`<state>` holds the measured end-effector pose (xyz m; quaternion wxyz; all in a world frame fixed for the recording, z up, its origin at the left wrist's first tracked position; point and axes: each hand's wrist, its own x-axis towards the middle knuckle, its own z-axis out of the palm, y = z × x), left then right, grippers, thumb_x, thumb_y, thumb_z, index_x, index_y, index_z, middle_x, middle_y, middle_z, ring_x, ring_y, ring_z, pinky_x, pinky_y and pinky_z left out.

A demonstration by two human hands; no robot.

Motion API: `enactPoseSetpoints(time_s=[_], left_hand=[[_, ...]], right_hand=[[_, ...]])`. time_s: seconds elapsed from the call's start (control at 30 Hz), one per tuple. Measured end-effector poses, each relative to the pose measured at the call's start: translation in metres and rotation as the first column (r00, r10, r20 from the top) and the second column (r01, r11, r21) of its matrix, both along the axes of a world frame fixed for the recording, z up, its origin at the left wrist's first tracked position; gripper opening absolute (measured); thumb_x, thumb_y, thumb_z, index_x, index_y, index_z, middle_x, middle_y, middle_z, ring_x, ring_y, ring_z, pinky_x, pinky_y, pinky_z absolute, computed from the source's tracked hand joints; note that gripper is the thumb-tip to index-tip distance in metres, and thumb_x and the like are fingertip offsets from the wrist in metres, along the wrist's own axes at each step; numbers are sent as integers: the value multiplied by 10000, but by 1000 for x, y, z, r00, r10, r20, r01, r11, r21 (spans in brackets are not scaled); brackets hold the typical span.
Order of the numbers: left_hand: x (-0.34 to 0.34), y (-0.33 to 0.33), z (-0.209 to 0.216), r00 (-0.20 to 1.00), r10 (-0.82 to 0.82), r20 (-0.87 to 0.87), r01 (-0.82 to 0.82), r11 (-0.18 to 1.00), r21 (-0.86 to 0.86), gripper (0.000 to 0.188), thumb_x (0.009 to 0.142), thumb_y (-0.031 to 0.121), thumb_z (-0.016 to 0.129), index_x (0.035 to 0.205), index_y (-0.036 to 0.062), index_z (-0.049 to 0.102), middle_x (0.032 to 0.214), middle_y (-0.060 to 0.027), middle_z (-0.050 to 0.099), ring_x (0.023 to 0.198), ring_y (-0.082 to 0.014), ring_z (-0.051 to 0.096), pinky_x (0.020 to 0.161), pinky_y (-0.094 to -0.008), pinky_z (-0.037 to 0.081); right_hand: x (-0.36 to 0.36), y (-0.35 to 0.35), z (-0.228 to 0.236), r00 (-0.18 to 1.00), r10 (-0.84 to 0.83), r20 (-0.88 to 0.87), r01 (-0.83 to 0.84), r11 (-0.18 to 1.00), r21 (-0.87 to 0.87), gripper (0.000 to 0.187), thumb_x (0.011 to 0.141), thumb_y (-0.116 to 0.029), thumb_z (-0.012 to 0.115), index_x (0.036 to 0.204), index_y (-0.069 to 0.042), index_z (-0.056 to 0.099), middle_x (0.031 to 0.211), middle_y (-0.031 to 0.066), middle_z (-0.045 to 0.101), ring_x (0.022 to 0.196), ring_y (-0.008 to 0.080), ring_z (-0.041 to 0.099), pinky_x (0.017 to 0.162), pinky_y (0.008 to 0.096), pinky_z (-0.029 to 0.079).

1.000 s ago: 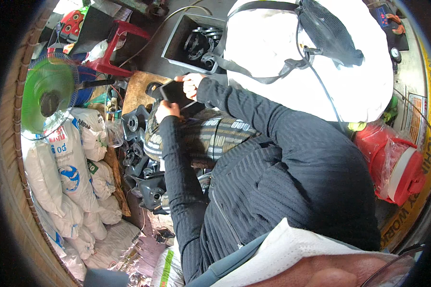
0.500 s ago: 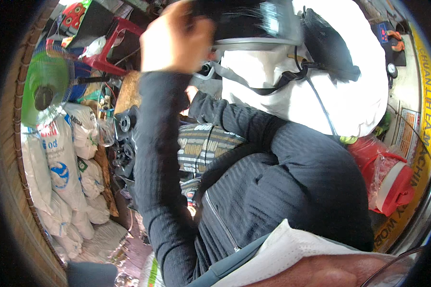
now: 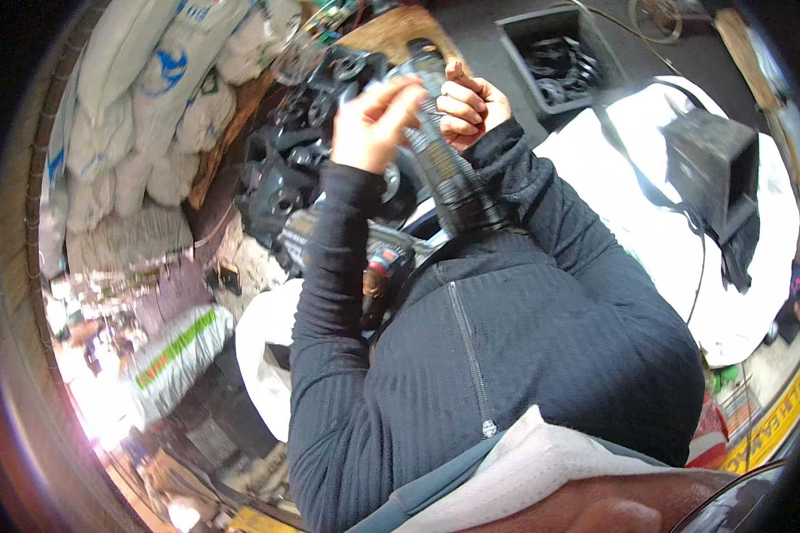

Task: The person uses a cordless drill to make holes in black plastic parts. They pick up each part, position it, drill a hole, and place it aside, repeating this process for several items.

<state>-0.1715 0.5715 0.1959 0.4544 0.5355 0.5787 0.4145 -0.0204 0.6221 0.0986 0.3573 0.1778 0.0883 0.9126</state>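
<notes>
the blurred left hand (image 3: 378,124) and the right hand (image 3: 473,108), its fingers curled, sit near each other; what either grip holds, i cannot tell. glossy black moulded parts (image 3: 284,191) lie heaped beside the left hand, seemingly for easy reach; a grey rectangular bin (image 3: 583,104) corrals black ring-like pieces (image 3: 560,67).

The left hand (image 3: 375,126) is blurred; black parts (image 3: 286,188) behind its fingers are partly covered; any hold by the right hand (image 3: 471,105) is unclear; sacks (image 3: 171,71) left of the fingers are cut off above; pieces (image 3: 562,69) rightward are too small to be told.
</notes>
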Motion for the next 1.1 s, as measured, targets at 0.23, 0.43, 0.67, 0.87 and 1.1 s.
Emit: enactPoseSetpoints(time_s=[0.23, 0.43, 0.67, 0.87, 1.1], left_hand=[[-16, -89, -53, 935, 355, -6, -346, 914, 209, 229, 824, 64, 662, 1046, 19, 633, 867, -24, 660, 751, -64, 599, 612, -196, 476], [-22, -136, -84, 949, 307, -69, -315, 922, -224, 296, 769, 18, 640, 1052, 41, 557, 755, -39, 632, 671, -76, 598, 638, -229, 484], [-101, -111, -103, 988, 150, 27, -133, 936, -325, 257, 820, 46, 617, 1072, -3, 627, 999, -82, 659, 869, -129, 630, 794, -262, 492], [-123, -63, -170, 868, 186, -461, -247, 966, -75, 162, 784, 190, 685, 922, 108, 696, 849, -50, 690, 766, -160, 667, 717, -261, 512], [-118, -55, -201, 673, 134, -727, -172, 985, 23, 208, 727, 288, 713, 861, 130, 701, 875, -59, 673, 831, -243, 639, 773, -343, 477]], right_hand=[[-60, -36, -13, 967, 235, 95, -239, 970, 38, 300, 920, -111, 345, 1107, -15, 559, 484, -24, 319, 404, 90, 322, 375, 242, 286], [-55, -74, -72, 788, 405, 463, -451, 892, -13, 292, 903, -129, 407, 1150, -9, 508, 529, -33, 364, 416, 88, 383, 380, 239, 311], [-49, -33, -119, 647, 255, 718, -293, 953, -74, 351, 923, -108, 394, 1243, 27, 444, 538, -27, 346, 394, 56, 288, 329, 194, 254], [-60, -34, -126, 649, 317, 691, -354, 930, -93, 335, 931, -104, 382, 1236, 16, 453, 531, -36, 315, 399, 48, 299, 318, 193, 253], [-67, -34, -129, 428, 208, 880, -292, 953, -83, 334, 951, -133, 395, 1252, -14, 478, 524, -58, 309, 387, 37, 265, 331, 181, 241]])
